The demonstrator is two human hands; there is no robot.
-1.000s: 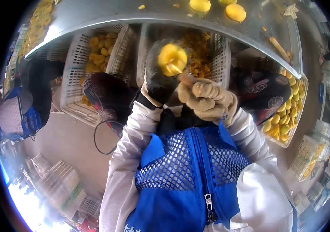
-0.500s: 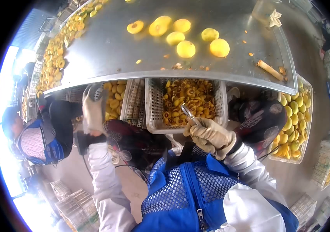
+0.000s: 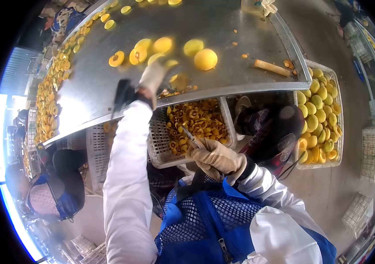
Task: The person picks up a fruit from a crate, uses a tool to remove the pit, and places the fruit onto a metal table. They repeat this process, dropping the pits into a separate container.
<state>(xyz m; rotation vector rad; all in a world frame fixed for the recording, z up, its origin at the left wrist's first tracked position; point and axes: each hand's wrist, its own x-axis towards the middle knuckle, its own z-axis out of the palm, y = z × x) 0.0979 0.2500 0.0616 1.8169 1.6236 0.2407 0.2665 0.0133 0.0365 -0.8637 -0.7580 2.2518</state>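
Observation:
My gloved left hand [image 3: 153, 79] reaches over the metal table [image 3: 90, 81], smeared by motion, among several yellow peaches. Its fingers are too blurred to tell whether they hold anything. A whole peach [image 3: 205, 59] and a cut half [image 3: 116, 58] lie nearby. Closed around the handle of a slim tool with a bright metal tip [image 3: 190, 135] is my gloved right hand [image 3: 220, 159]. That tip points up and left, above a white crate [image 3: 229, 119] holding brown-orange fruit scraps [image 3: 196, 121].
Many peach halves [image 3: 46, 101] line the table's left edge. A wooden-looking stick [image 3: 272, 67] lies near the right corner. A crate of yellow peaches [image 3: 319, 110] stands on the floor at right. Another person [image 3: 49, 193] sits at left.
My left hand has moved from below the table's front edge, up and right over the peaches. My right hand keeps its grip on the tool. The view has shifted.

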